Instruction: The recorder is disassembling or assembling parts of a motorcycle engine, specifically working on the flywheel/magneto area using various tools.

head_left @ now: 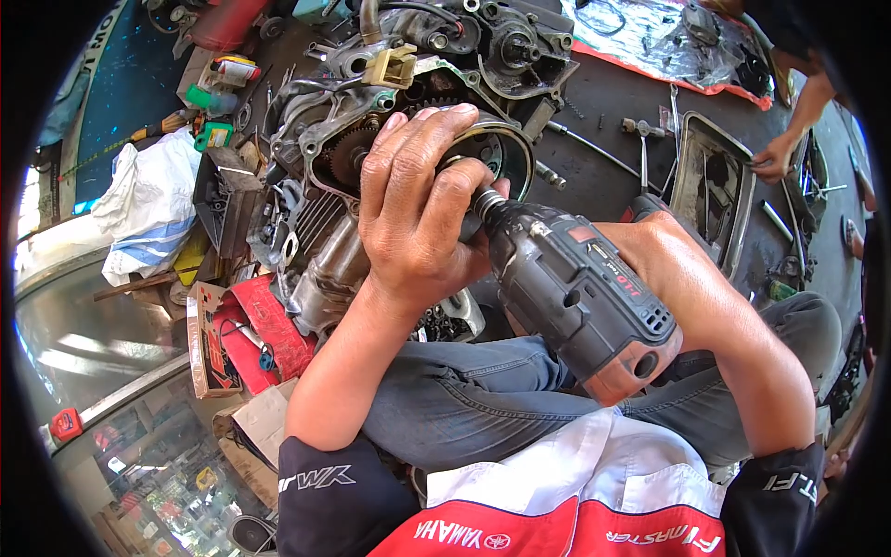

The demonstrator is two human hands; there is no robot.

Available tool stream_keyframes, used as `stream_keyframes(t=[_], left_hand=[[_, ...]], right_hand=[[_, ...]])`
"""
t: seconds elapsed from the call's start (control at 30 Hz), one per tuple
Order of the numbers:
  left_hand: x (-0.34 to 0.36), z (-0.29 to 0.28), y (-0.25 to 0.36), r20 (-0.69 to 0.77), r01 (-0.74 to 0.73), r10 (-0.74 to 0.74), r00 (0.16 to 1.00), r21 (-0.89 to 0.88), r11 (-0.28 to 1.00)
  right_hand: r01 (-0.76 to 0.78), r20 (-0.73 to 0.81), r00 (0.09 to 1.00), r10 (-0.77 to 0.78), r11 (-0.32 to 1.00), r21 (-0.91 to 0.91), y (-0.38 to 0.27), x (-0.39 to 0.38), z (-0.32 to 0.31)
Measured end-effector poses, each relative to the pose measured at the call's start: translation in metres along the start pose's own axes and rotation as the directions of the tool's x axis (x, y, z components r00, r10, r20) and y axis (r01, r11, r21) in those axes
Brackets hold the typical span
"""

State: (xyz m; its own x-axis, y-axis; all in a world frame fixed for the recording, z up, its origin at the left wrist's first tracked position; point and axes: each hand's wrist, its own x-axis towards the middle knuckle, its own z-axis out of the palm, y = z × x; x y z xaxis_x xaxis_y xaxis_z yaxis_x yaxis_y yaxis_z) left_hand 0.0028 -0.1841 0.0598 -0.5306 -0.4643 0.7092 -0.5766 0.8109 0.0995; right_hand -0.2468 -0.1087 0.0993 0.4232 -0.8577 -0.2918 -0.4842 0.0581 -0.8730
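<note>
My left hand (418,209) is wrapped over the rim of a round metal housing (515,158) on an opened engine (320,260), its fingertips curled beside a socket (487,200). That socket is fitted to a black-and-orange cordless impact driver (571,288), which my right hand (640,241) holds from behind; the tool's body hides most of those fingers. A toothed gear (353,153) shows inside the engine case to the left of my fingers. Whether the socket sits on a fastener is hidden.
Metal casings (515,46) lie behind the engine. On the left are a white sack (148,204), red pouch (255,306) and glass case (130,464). On the right are a tray (738,167), long bar (599,148) and plastic sheet (640,28); another person's hand (775,158) reaches beside the tray.
</note>
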Motion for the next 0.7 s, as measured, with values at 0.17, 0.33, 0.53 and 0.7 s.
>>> stream_keyframes(t=[0.17,0.33,0.53,0.7], left_hand=[[-0.0025,0.0045,-0.0042,-0.053,-0.028,0.026,0.998,-0.046,0.999],[-0.0046,0.0067,-0.0069,-0.076,-0.049,0.043,0.996,-0.077,0.996],[-0.0041,0.007,-0.0067,-0.074,-0.049,0.043,0.996,-0.07,0.996],[-0.0025,0.0052,-0.0054,-0.068,-0.047,0.043,0.997,-0.06,0.997]], right_hand=[[0.035,0.007,0.999,-0.035,0.999,0.004,0.0028,-0.0006,-0.0002],[0.043,0.01,0.999,-0.044,0.998,0.037,0.0035,-0.0002,0.0006],[0.07,0.004,0.998,-0.07,0.997,0.034,0.0032,-0.0004,0.0019],[0.074,0.021,0.997,-0.075,0.997,0.034,0.0062,-0.0022,0.0034]])
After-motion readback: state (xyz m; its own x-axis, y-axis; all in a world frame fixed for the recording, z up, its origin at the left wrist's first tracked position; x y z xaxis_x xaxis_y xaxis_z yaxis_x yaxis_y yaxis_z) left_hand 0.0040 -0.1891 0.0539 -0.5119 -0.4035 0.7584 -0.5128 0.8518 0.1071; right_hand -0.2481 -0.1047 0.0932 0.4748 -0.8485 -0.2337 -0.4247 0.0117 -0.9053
